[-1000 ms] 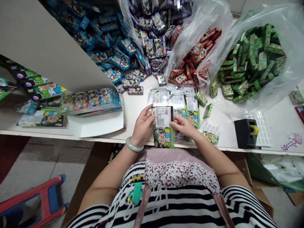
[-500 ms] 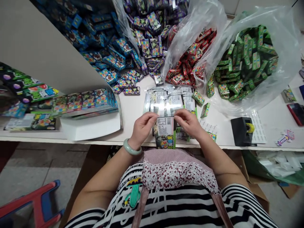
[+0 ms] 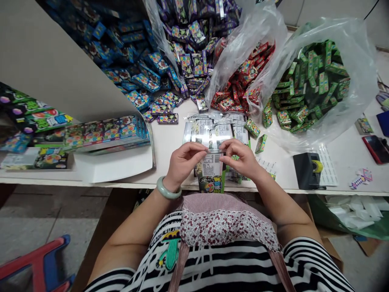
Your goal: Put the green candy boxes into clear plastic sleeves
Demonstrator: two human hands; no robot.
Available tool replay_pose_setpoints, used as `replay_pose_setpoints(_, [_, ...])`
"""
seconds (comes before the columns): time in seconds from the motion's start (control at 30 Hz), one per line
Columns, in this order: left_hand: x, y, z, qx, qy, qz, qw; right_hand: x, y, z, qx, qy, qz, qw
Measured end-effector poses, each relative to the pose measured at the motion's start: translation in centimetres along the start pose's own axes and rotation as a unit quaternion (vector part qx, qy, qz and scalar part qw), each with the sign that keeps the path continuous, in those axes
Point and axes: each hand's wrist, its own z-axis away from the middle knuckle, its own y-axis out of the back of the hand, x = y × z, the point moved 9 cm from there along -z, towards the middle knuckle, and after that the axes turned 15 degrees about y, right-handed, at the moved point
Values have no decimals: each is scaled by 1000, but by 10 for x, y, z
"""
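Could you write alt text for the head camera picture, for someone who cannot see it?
Left hand and right hand pinch the top of a clear printed packet over a white table heaped with small blue boxes and green boxes.

Glossy printed packet [image 3: 211, 172] with a matt paper label. Behind it, crinkled clear plastic bags [image 3: 349, 81] hold shiny cardboard boxes [image 3: 306, 77]. Smooth matt white table [image 3: 173, 140] beneath.

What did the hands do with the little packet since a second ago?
Both hands slid up the packet to its top edge: the left hand and right hand now pinch the clear top flap from each side, where before they held its sides lower down. The packet sits a bit lower, closer to the table edge. The piles of small boxes and the tape dispenser stayed put.
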Motion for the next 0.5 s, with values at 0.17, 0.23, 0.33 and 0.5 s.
replay_pose_setpoints(0.17, [9, -3, -6, 0, 28, -7, 1000, 0, -4, -7, -7, -66, -62, 996])
replay_pose_setpoints(0.23, [11, -8, -7, -33, 22, -13, 999, -6, -5, -10, -36, -47, -29, 998])
replay_pose_setpoints(0.33, [7, -9, -6, -53, 14, -18, 998, -20, -4, -10, -56, 28, 49, 997])
replay_pose_setpoints(0.5, [1, -6, -8, -44, 38, -7, 998, -19, -5, -6, -19, 31, 66, 997])
